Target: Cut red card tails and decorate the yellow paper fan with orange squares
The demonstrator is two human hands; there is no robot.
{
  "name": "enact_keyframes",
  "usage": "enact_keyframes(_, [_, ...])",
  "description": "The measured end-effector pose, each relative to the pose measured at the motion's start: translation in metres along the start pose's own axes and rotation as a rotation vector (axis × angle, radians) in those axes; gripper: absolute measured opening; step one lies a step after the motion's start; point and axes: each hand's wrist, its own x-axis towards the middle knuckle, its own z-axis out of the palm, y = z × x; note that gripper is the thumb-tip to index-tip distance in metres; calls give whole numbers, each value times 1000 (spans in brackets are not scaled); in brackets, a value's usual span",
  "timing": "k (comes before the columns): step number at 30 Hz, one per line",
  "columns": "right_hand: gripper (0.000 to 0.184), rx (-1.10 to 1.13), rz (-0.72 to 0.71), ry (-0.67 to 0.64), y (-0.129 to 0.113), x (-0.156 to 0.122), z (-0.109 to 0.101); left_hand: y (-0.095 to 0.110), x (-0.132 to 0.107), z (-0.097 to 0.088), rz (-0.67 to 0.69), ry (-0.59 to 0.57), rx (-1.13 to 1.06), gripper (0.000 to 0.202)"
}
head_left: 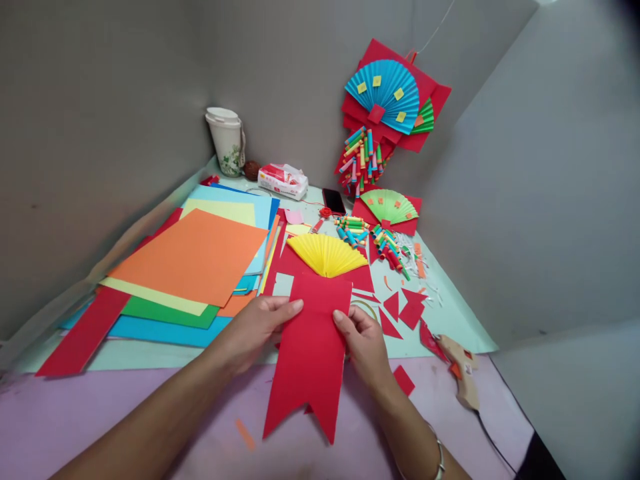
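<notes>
A red paper banner (310, 353) with a notched, swallow-tail lower end lies in front of me, its top edge meeting a yellow pleated paper fan (326, 253) mounted on a red backing. My left hand (257, 327) grips the banner's left edge, thumb on top. At the banner's right edge my right hand (364, 340) pinches the paper with thumb and fingers. A roll of clear tape (367, 308) lies just beyond my right hand.
A stack of coloured paper sheets (195, 267) lies left. Red paper scraps (407, 308) and a glue gun (463, 367) lie right. Rolled paper tubes (373, 237), a green fan (389, 205), a phone (333, 200), tissue pack (283, 180) and cup (226, 141) sit behind. A finished fan ornament (385, 107) hangs on the wall.
</notes>
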Motion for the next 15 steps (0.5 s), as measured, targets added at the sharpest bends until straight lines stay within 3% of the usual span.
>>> enact_keyframes(4, [35,1,9,16,0,1,-1,-1,3,-8,8,-41,14,29])
enact_keyframes(15, [35,-21,-17,-4,5,3,-4,-5,9,-11,60,70,122,22])
